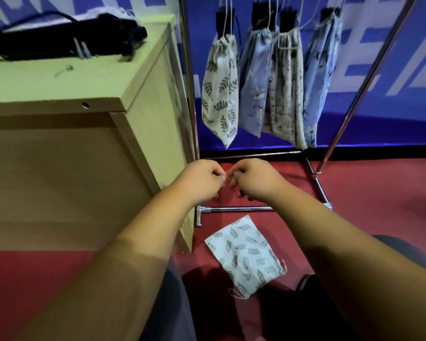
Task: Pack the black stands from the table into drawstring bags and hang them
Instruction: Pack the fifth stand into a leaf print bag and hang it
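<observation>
Black stands (59, 38): heaped atop table (59, 87). Seemingly between bags. Left hand (202, 179), right hand (253, 179) right of table, curled, fingertips nearly meeting; perhaps pinching cord, cannot tell. Next: picking up leaf-print bag (246, 254) from floor beside table.

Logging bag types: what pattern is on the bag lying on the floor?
The floor bag is white with grey-green leaf sprigs; head view.

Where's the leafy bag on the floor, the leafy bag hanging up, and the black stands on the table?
Leafy bag on the floor (245, 254): head view, middle of the cloth.
Hanging leafy bag (220, 94): head view, middle of its front.
Black stands (59, 43): head view, middle of the pile.
</observation>
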### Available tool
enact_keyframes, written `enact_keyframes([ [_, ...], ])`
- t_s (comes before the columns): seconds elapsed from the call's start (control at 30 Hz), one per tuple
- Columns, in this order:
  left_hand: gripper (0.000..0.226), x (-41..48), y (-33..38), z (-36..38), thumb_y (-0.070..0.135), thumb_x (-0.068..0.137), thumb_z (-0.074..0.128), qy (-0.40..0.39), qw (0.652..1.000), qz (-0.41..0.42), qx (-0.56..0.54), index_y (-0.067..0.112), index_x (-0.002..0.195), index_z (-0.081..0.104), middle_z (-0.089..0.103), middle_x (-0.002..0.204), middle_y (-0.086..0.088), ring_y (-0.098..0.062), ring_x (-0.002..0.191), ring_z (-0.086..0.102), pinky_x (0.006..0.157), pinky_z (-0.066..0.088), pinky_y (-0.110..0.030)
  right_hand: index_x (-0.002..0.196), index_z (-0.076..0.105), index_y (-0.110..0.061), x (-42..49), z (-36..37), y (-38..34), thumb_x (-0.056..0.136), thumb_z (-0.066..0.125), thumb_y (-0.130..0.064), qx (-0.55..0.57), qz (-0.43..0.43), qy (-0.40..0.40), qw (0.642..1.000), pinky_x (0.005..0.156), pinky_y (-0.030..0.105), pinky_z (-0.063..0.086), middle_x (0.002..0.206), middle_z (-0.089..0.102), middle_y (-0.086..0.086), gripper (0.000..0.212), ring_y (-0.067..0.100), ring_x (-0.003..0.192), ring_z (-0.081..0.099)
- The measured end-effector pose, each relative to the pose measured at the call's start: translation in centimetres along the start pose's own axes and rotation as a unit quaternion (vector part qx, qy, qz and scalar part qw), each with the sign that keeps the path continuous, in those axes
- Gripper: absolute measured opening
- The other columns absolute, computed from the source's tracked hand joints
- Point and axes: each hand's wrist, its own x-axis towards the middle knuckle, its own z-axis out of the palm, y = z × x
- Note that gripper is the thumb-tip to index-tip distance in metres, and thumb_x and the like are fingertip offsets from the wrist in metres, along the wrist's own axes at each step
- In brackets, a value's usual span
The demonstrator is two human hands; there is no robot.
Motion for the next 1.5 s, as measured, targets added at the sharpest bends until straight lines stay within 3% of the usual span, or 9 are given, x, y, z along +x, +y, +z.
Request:
enact_keyframes([
  [0.2,0.015,-3.3,4.1,-6.5,0.012,0.104,0.059,0.05,0.995,0.045,-0.067,0.013,0.097,0.073,0.078,0.095,-0.011,-0.015,0.061,0.068,0.044,0.043,-0.013,0.088,0.073,-0.02,-1.8,-3.2,-7.0,0.101,0.049,-0.009,0.073,-0.042,0.044,0.995,0.046,0.03,0.054,0.084,0.078,0.007,0.029,0.021,0.056,0.073],
  [0.4,0.022,-5.7,7.5,-15.3,0.014,0.106,0.056,0.125,0.984,0.072,-0.104,0.017,0.093,0.073,0.079,0.087,-0.004,-0.014,0.062,0.07,0.059,0.058,-0.03,0.096,0.071,-0.016,-1.7,-6.5,-15.7,0.103,0.046,-0.009,0.115,-0.091,0.061,0.987,0.045,0.023,0.048,0.086,0.077,0.007,0.027,0.021,0.059,0.069],
  [0.63,0.019,-5.6,6.0,-23.9,0.012,0.104,0.057,0.217,0.965,0.044,-0.141,0.012,0.096,0.074,0.078,0.085,-0.005,-0.015,0.056,0.063,0.05,0.051,-0.028,0.099,0.074,-0.02,0.7,-7.4,-24.1,0.104,0.047,-0.014,0.074,-0.156,0.083,0.981,0.049,0.026,0.052,0.084,0.079,0.001,0.028,0.015,0.057,0.07],
  [0.8,0.02,-4.3,3.2,-28.0,0.021,0.1,0.059,0.299,0.943,-0.002,-0.149,0.022,0.092,0.077,0.08,0.084,0.004,-0.013,0.056,0.067,0.05,0.053,-0.027,0.107,0.078,-0.019,2.8,-6.4,-29.0,0.104,0.051,-0.017,-0.002,-0.219,0.103,0.97,0.074,0.037,0.066,0.095,0.078,0.0,0.027,0.018,0.08,0.075],
  [0.97,0.019,-2.1,0.0,-31.6,0.024,0.099,0.059,0.382,0.913,-0.019,-0.142,0.025,0.091,0.076,0.079,0.082,0.004,-0.019,0.065,0.071,0.057,0.057,-0.03,0.109,0.078,-0.018,5.7,-5.2,-33.6,0.1,0.046,-0.015,-0.087,-0.279,0.145,0.945,0.078,0.045,0.064,0.098,0.074,0.002,0.033,0.023,0.085,0.07],
  [1.1,0.021,-0.3,-2.7,-33.1,0.022,0.1,0.058,0.389,0.907,-0.025,-0.158,0.025,0.09,0.076,0.078,0.085,0.002,-0.024,0.08,0.075,0.076,0.062,-0.038,0.112,0.076,-0.019,8.2,-4.5,-36.8,0.101,0.047,-0.013,-0.152,-0.304,0.162,0.926,0.078,0.046,0.063,0.102,0.071,0.003,0.031,0.023,0.084,0.068],
  [1.27,0.02,1.6,-5.4,-33.9,0.03,0.088,0.056,0.407,0.886,-0.053,-0.217,0.031,0.08,0.074,0.077,0.077,0.003,-0.03,0.084,0.076,0.083,0.065,-0.053,0.134,0.069,-0.022,12.5,-2.8,-39.3,0.1,0.06,-0.017,-0.251,-0.326,0.137,0.901,0.099,0.042,0.055,0.128,0.061,0.002,0.036,0.025,0.115,0.06],
  [1.37,0.019,2.0,-5.7,-34.0,0.039,0.081,0.053,0.403,0.892,-0.05,-0.2,0.042,0.084,0.071,0.076,0.077,0.005,-0.027,0.081,0.075,0.081,0.065,-0.054,0.14,0.062,-0.022,14.7,-1.5,-40.2,0.097,0.06,-0.023,-0.291,-0.305,0.119,0.899,0.099,0.045,0.055,0.134,0.06,0.003,0.043,0.027,0.118,0.057],
  [1.5,0.02,2.2,-6.1,-34.0,0.042,0.081,0.053,0.4,0.893,-0.047,-0.2,0.039,0.084,0.072,0.076,0.076,0.008,-0.023,0.08,0.075,0.082,0.065,-0.051,0.136,0.059,-0.019,17.0,0.2,-40.9,0.103,0.055,-0.036,-0.35,-0.264,0.086,0.895,0.089,0.041,0.055,0.124,0.065,0.008,0.037,0.029,0.105,0.061],
])
